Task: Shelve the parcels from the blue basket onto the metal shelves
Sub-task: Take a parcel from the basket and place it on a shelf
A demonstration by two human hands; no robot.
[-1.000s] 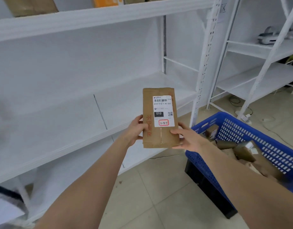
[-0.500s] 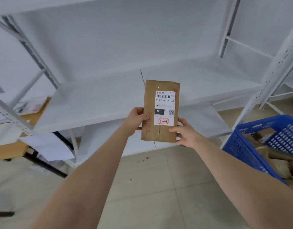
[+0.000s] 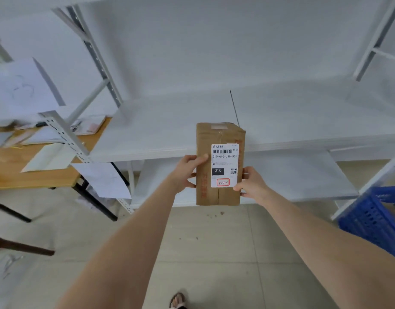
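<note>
Parcel point(image 3: 220, 137): brown cardboard box, upright, held in air just in front of shelf's front edge, label side facing cam.
Label point(image 3: 224, 165): white, on front; barcode, black "010", red-boxed "3-4-1".
L hand point(image 3: 187, 172): grips parcel's left side, thumb across front.
R hand point(image 3: 251, 184): grips right side, a bit lower, thumb by label corner.
Shelf point(image 3: 169, 134): white metal board behind parcel.
Lower board point(image 3: 292, 175): white, below it.
Basket point(image 3: 374, 217): blue, far right, by shelf post, well apart from parcel.
Desk point(image 3: 24, 172): wooden, left, w/ papers point(image 3: 51, 156).
Foot point(image 3: 177, 301): in sandal, bottom edge.
</note>
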